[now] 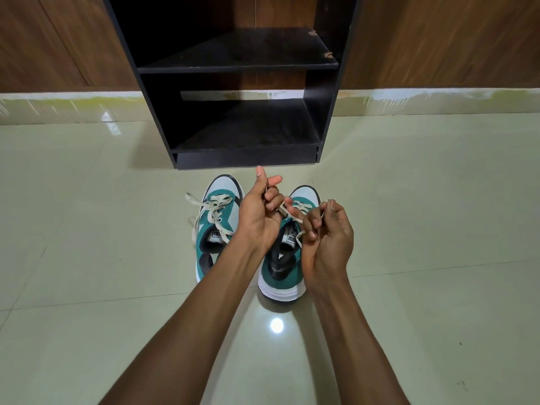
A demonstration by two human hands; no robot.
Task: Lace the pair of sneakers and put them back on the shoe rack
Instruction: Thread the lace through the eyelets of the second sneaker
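Observation:
Two green, white and black sneakers stand side by side on the tiled floor, toes toward the rack. The left sneaker [214, 226] has its cream lace threaded, with loose ends trailing to the left. Over the right sneaker [285, 267] both hands work its cream lace [295, 213]. My left hand [260, 211] pinches one end of that lace with curled fingers, thumb up. My right hand [328, 238] grips the other end, fingers curled round it. The black shoe rack [242, 65] stands just beyond the shoes, its two shelves bare.
Glossy pale floor tiles [423, 229] spread on all sides. A wood-panelled wall [438, 39] with a pale skirting strip runs behind the rack.

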